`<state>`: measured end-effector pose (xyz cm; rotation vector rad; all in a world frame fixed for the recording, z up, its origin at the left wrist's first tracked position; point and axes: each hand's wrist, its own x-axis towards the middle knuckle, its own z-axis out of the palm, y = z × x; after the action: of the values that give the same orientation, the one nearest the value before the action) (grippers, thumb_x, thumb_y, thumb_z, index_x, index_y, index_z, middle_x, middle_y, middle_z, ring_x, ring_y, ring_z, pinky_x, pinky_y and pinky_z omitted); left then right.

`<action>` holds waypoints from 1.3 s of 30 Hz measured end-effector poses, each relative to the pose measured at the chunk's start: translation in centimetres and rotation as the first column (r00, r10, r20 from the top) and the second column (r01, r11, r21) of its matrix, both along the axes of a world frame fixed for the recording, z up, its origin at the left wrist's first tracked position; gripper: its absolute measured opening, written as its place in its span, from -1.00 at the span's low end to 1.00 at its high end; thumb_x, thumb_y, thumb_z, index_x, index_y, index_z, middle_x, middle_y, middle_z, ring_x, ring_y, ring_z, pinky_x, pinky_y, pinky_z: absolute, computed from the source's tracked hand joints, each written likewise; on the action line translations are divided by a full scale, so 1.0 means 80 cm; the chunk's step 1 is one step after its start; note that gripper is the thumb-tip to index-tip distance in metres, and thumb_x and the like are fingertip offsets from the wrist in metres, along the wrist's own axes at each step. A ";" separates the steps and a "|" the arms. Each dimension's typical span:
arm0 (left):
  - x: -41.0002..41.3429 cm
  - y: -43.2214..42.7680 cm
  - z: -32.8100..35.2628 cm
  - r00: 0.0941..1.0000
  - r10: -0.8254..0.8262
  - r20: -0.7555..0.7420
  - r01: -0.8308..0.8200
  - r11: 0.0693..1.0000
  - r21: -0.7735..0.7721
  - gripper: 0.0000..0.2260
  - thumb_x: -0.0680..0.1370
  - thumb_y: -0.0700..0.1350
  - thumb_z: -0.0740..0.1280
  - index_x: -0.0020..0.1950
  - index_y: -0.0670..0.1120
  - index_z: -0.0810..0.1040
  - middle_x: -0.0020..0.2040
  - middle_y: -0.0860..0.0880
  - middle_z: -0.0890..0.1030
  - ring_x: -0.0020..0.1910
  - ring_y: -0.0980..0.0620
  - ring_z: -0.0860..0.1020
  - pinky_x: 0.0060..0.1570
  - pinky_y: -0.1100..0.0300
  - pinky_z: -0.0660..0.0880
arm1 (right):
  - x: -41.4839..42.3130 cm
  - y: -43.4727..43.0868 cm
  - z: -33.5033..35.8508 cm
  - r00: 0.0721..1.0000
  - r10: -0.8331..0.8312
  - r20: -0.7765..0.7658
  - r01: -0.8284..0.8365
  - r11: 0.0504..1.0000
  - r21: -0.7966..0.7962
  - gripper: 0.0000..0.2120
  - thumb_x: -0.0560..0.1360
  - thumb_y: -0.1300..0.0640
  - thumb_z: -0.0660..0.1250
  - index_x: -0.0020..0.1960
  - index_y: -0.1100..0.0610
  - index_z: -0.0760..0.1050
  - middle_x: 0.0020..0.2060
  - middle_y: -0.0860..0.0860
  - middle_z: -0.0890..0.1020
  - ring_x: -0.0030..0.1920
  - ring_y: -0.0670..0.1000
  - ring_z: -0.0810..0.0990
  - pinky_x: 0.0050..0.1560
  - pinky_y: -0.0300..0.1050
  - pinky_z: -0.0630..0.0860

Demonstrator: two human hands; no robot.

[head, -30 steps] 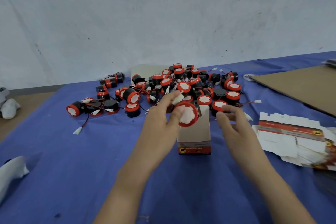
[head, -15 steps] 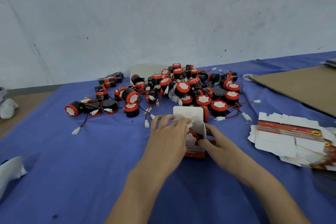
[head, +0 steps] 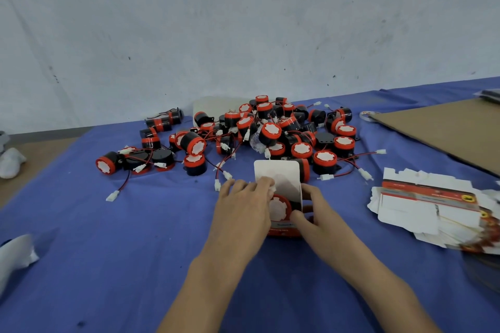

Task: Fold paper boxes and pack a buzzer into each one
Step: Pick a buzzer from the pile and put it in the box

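Sitting near the middle of the bench (head: pixel 135 251), on its blue cloth, is the little box (head: pixel 282 229). It's upright, with the white top flap (head: pixel 277 171) open and standing up at the back. One buzzer (head: pixel 278 209) is already down inside; you can see its red ring and white face through the open top.

The left hand (head: pixel 243 213) lies against the left side of the box. Its fingers (head: pixel 257 186) are close together and bent over the mouth of the box, and the tips pinch what looks like a small white plug (head: pixel 271 188) right at the opening. The right hand (head: pixel 315 215) holds the box from the other side, thumb (head: pixel 297 218) across the front panel and the rest of the fingers wrapped round the right wall.

Just behind the box is the big messy pile of buzzers (head: pixel 270 132), black and red with thin red and black wires and white plugs trailing out, and a few strays off to the left. Well off to the right is a sloppy stack of flat boxes (head: pixel 427 205) that aren't folded yet, and behind that a brown cardboard sheet (head: pixel 446 132). A scuffed pale wall (head: pixel 243 35) runs along the back.
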<state>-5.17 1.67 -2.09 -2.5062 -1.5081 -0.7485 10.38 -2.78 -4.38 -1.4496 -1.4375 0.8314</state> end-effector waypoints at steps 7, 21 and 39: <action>0.001 0.010 -0.003 0.999 -0.003 -0.043 0.004 1.000 0.026 -0.84 0.65 -0.13 0.24 0.18 0.08 0.47 -0.09 0.11 0.63 0.05 0.01 0.47 0.26 0.12 0.24 | 0.005 -0.004 -0.002 1.000 0.028 -0.003 -0.028 1.000 -0.005 -0.65 0.61 0.07 0.28 0.24 -0.30 0.28 0.10 -0.28 0.56 0.01 -0.41 0.55 -0.14 -0.52 0.45; 0.004 0.016 0.000 0.998 -0.003 -0.062 0.007 0.998 0.066 -0.90 0.60 -0.09 0.32 0.10 0.05 0.55 0.16 0.07 0.53 0.23 -0.01 0.42 0.22 0.11 0.32 | -0.018 -0.002 -0.007 0.997 -0.071 -0.041 0.074 0.996 0.053 -0.66 0.63 0.15 0.15 0.19 -0.31 0.31 0.17 -0.20 0.55 0.12 -0.22 0.55 -0.01 -0.33 0.51; -0.013 -0.004 0.022 0.978 0.092 -0.189 -0.120 0.982 -0.146 -0.74 0.68 -0.01 0.13 0.32 0.10 0.50 0.41 0.00 0.33 0.38 -0.05 0.32 0.17 0.07 0.41 | -0.041 0.009 0.000 0.968 -0.250 0.001 0.250 0.968 0.026 -0.81 0.60 0.16 0.21 0.18 -0.03 0.38 0.09 -0.04 0.45 0.15 0.06 0.49 0.17 0.14 0.52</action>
<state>-6.23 1.31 -0.33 -2.4973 -1.6782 -0.3867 7.10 -2.08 -4.37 -1.5749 -1.2319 0.6497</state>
